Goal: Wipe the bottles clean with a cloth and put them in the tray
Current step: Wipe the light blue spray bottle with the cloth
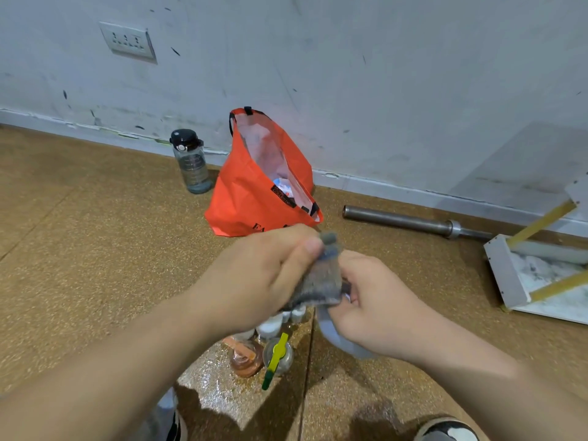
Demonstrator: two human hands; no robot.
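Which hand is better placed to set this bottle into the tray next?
Right, probably: the right hand grips the bottle, and the tray lies to that side; the left hand pinches the cloth.

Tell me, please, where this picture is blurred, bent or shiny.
Head view: the left hand, the grey cloth, the right hand and the pale object it grips are motion-blurred; the skirting bows from wide-angle distortion; glare glitters on the floor beside the small bottles; the orange bag looks sharp.

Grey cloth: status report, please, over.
Left hand pinches fuzzy grey cloth. Right hand grips pale grey object, mostly hidden. Small bottles stand on floor below.
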